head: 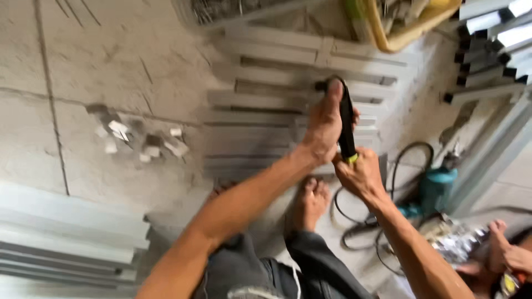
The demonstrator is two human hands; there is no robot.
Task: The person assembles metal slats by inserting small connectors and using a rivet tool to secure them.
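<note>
A slim black tool with a yellow band (pixel 347 124) is held nearly upright, left hand (pixel 323 128) clasped along its upper length, right hand (pixel 361 176) gripped around the lower end.

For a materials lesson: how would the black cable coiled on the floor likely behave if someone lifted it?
The black cable lies in loose loops, so it would probably sag and flop. It appears to run to the teal power tool, so lifting it might tug that.

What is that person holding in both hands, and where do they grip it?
A black hand tool with a yellow band. The left hand wraps its upper part, thumb stretched toward the top end; the right hand grips the lower end by the yellow band.
</note>
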